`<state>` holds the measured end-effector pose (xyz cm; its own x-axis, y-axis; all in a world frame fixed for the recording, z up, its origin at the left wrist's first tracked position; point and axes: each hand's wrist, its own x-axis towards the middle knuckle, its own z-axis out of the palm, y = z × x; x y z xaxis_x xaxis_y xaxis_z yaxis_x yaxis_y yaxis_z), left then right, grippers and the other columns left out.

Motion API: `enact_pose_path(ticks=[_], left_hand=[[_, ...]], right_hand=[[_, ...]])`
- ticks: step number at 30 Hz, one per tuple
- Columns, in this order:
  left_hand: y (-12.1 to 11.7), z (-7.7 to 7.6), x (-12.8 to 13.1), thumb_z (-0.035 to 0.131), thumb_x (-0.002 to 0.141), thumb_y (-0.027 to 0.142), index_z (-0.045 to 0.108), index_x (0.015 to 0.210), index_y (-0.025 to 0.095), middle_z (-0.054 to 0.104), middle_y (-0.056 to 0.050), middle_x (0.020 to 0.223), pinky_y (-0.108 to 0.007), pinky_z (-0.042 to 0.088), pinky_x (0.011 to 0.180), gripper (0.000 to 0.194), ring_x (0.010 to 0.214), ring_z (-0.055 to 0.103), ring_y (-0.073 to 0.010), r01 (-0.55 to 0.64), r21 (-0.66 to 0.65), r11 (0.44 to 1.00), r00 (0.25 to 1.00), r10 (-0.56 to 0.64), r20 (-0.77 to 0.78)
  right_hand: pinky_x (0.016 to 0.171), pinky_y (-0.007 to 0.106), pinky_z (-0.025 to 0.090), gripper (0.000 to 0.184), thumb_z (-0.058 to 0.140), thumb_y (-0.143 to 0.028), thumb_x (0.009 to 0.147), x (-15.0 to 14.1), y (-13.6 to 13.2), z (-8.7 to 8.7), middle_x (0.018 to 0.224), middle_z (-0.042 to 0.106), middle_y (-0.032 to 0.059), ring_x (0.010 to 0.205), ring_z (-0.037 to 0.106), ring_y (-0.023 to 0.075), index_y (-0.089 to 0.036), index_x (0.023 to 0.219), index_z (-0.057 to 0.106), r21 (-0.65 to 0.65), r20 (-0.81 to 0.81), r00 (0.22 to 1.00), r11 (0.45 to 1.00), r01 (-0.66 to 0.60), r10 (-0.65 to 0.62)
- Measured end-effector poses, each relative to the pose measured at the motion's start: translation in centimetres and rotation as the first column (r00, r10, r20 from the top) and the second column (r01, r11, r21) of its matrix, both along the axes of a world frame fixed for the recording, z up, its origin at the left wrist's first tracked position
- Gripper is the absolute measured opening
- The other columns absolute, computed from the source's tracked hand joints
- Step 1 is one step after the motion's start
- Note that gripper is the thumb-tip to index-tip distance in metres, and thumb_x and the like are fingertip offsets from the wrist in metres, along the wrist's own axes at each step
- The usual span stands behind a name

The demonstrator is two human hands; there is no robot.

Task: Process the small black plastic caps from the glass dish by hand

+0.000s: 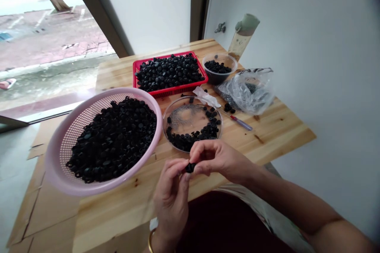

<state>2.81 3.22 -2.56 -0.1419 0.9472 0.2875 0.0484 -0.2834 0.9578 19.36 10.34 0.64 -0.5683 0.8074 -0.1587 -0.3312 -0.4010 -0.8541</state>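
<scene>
My left hand (171, 195) and my right hand (216, 158) meet over the near edge of the wooden table (118, 205). Together their fingertips pinch one small black ring-shaped part (190, 167). Just beyond them stands a clear round dish (185, 116) with several of the same black parts along its near side. To the left, a pink round basket (59, 154) is heaped with black parts.
A red rectangular basket (137, 67) of black parts sits further back. Beside it are a small clear bowl (219, 60) of parts, a crumpled plastic bag (251, 91), a pen (241, 123) and a bottle (242, 37) against the wall. The table's right edge lies close to the wall.
</scene>
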Motion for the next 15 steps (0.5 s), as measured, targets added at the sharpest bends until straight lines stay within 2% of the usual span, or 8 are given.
enact_pose_path(ticks=[2,4,6,10,15], left_hand=[[0.1,0.3,-0.1,0.063,0.097,0.014,0.074,0.118,0.03,0.07,-0.005,0.108,-0.03,0.057,0.091,0.028,0.103,0.066,-0.019,0.034,0.034,0.999,0.998,-0.033,-0.045],[0.1,0.4,-0.1,0.063,0.098,0.013,0.074,0.118,0.031,0.067,-0.006,0.116,-0.034,0.055,0.099,0.029,0.113,0.063,-0.0203,0.049,0.053,0.997,0.996,-0.045,-0.078],[0.0,0.4,-0.2,0.063,0.097,0.014,0.075,0.116,0.031,0.061,-0.007,0.129,-0.037,0.052,0.107,0.028,0.125,0.059,-0.022,0.033,0.064,0.997,0.994,-0.026,-0.107],[-0.2,0.0,-0.3,0.063,0.097,0.014,0.075,0.114,0.031,0.056,-0.008,0.141,-0.041,0.046,0.115,0.027,0.136,0.053,-0.0243,0.032,0.073,0.997,0.99,-0.021,-0.14],[-0.3,-0.3,-0.3,0.06,0.098,0.013,0.074,0.118,0.031,0.059,-0.008,0.138,-0.044,0.048,0.113,0.03,0.135,0.053,-0.0253,0.035,0.094,0.995,0.99,-0.022,-0.142]], right_hand=[[0.048,0.015,0.045,0.037,0.098,-0.019,0.061,0.1,0.4,-0.1,0.075,0.067,-0.0047,0.06,0.058,0.0069,-0.017,0.085,0.07,-0.19,-0.054,0.996,0.979,-0.076,0.066],[0.046,0.014,0.045,0.045,0.098,-0.012,0.055,0.2,0.7,-0.2,0.077,0.068,-0.0053,0.06,0.059,0.0069,-0.017,0.089,0.069,-0.286,-0.074,0.992,0.95,-0.123,0.106],[0.047,0.015,0.046,0.043,0.096,-0.012,0.058,0.4,0.8,-0.3,0.08,0.071,-0.0037,0.06,0.061,0.0069,-0.016,0.093,0.072,-0.314,-0.089,0.98,0.929,-0.196,0.176],[0.048,0.017,0.044,0.025,0.091,-0.019,0.067,0.5,0.5,-0.8,0.067,0.071,-0.0033,0.051,0.057,0.0057,-0.014,0.087,0.077,-0.302,-0.128,0.951,0.903,-0.307,0.28],[0.051,0.018,0.042,0.03,0.097,-0.023,0.061,-0.1,-0.6,-1.4,0.071,0.07,-0.0042,0.051,0.057,0.0048,-0.016,0.082,0.077,-0.357,-0.179,0.971,0.909,-0.213,0.157]])
